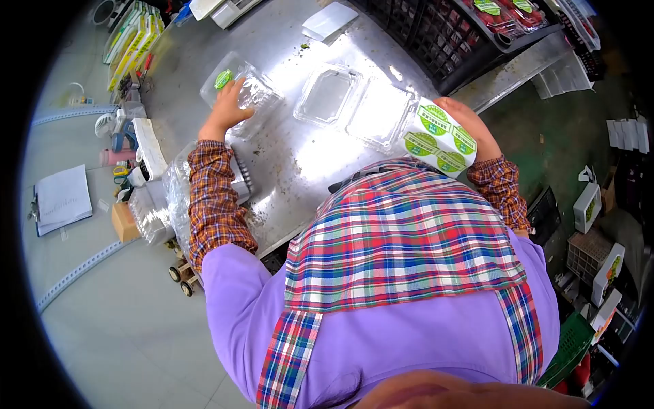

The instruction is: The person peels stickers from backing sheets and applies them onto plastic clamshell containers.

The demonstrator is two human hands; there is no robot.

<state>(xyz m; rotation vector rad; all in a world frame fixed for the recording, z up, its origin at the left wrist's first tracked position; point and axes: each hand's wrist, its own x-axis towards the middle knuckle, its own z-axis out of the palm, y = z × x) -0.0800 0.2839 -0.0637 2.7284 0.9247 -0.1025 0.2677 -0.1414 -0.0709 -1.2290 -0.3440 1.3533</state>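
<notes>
My left hand (230, 109), fingers spread, rests on a clear plastic container (262, 95) at the left of the metal table. A round green sticker (223, 79) shows on that container by my fingertips. On the right, my right hand (470, 126) is wrapped round the far side of a roll of green-and-white labels (436, 136); its fingertips are mostly hidden behind the roll. Just left of the roll, an open clear clamshell box (381, 112) lies flat, its lid (329, 95) and base side by side.
A black crate (436, 41) holding packed red fruit (504, 17) stands at the back right. White sheets (330, 22) lie at the back of the metal table (286, 174). Stacked clear containers (151, 211) and bubble wrap (177, 187) sit beside my left forearm.
</notes>
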